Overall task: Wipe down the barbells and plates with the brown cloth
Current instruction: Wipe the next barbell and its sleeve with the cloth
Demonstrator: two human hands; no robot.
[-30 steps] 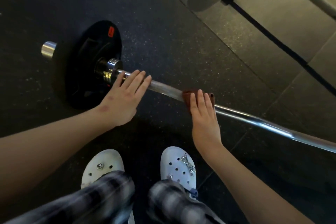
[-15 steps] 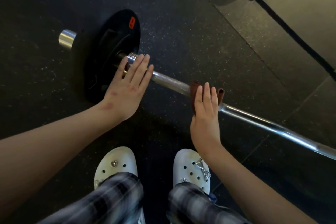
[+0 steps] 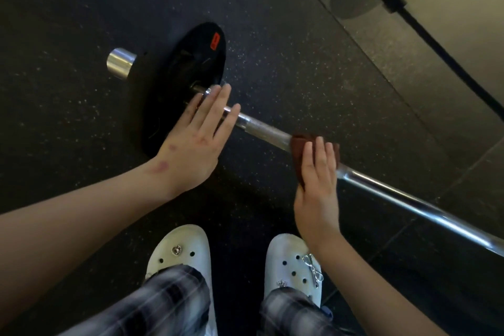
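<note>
Pressing brown cloth [image 3: 298, 150] onto barbell [image 3: 395, 195]: right hand [image 3: 316, 183].

Count-wise: one barbell [image 3: 409, 199], one black plate [image 3: 177, 84] on it, one brown cloth [image 3: 298, 150], two bare hands (left hand [image 3: 191, 150], right hand [image 3: 316, 185]) and two white clogs [image 3: 180, 248] [image 3: 289, 256].

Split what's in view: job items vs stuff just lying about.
In the job:
barbell on the floor
black plate on its sleeve
brown cloth over the bar
right hand pressing the cloth
left hand flat on the bar by the plate

Not part of it:
white clogs
plaid trousers
speckled rubber floor
</note>
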